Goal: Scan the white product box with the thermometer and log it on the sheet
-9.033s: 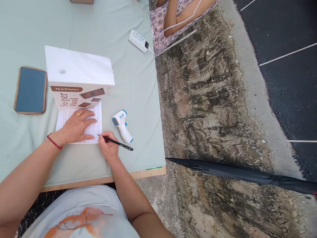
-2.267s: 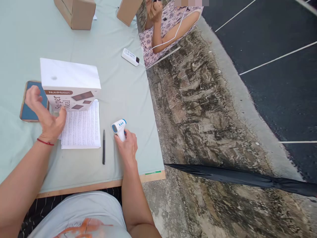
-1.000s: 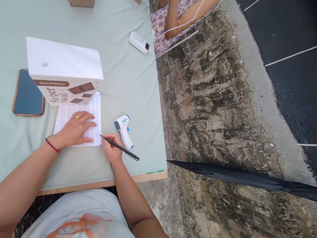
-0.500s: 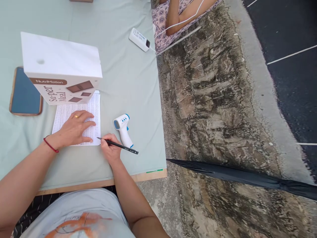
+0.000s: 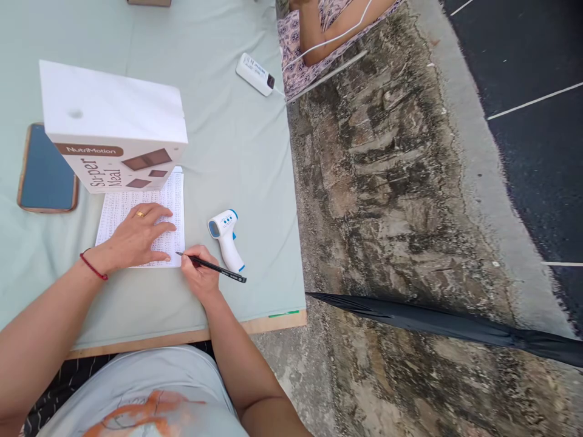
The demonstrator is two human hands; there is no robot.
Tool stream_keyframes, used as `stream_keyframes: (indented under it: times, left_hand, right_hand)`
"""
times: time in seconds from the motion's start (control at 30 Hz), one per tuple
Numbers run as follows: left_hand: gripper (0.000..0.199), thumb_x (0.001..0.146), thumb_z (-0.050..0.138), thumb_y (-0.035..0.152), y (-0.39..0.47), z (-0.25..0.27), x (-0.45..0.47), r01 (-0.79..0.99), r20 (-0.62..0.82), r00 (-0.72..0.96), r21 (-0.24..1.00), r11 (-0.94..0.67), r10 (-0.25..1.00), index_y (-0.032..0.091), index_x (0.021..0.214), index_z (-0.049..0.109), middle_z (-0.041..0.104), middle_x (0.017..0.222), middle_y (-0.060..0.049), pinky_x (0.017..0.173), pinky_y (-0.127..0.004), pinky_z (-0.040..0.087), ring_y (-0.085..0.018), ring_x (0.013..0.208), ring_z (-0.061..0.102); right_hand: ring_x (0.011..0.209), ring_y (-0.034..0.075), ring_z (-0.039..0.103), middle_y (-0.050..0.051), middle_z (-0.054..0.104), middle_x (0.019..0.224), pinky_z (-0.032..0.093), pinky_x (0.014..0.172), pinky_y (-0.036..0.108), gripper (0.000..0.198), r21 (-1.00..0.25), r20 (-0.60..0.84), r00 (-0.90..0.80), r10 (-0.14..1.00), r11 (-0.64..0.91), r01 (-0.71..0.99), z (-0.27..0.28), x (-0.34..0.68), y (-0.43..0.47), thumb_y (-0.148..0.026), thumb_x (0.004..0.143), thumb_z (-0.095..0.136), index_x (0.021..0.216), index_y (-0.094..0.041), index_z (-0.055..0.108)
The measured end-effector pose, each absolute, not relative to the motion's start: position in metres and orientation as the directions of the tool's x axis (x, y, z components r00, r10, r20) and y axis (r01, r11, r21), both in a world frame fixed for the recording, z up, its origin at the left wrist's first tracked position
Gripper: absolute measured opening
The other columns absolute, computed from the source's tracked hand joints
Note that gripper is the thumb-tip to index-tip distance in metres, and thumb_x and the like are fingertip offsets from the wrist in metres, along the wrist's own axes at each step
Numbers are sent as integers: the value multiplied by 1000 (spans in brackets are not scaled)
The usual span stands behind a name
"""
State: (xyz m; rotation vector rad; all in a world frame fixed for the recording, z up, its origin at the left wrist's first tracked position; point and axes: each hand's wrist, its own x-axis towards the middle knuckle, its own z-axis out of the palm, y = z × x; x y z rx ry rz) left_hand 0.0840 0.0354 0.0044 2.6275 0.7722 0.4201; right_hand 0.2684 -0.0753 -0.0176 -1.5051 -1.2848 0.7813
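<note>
head view: the left hand (image 5: 140,237), fingers spread, lies on white paper sheets (image 5: 170,195) covered in small dark marks, before an upright white-and-brown cardboard box (image 5: 113,124). the right hand (image 5: 199,271) pinches a slim black pen (image 5: 225,271), tip at the sheets' right side, near a white-and-blue gun-shaped plastic thermometer (image 5: 226,238) on the pale green tablecloth (image 5: 237,158).

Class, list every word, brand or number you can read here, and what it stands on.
"NutriMotion", on the white box.
"Su-per Meal", same box, printed sideways.
Too small to read: print on the paper, the black pen, the thermometer and the white device.
Marks on the shirt: unclear.
</note>
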Motion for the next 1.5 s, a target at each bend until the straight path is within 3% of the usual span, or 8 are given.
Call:
stream_keyframes:
  times: [0.5,0.73,1.5]
  left_hand:
    - [51,77,80,44,36,4,84,456,167,806,436,-776,568,20,119,65,57,137,-15,107,-57,40,-38,130,46]
    - [50,77,80,45,36,5,84,458,159,807,440,-773,569,21,119,65,57,137,-14,108,-56,39,-37,131,47]
    - [48,78,79,42,37,4,84,454,175,803,440,-775,569,22,118,65,57,137,-14,107,-57,40,-38,132,46]
  right_hand:
    - [54,12,47,-4,54,62,40,54,26,8,-916,181,210,961,87,392,-16,267,-73,-23,78,55,70,-24,55]
    - [54,13,45,-4,53,61,41,55,27,9,-916,132,197,971,43,399,-17,269,-74,-27,78,54,70,-24,54]
    - [56,13,46,-4,52,62,40,55,27,9,-912,160,234,959,53,407,-22,269,-75,-26,78,53,70,-24,53]
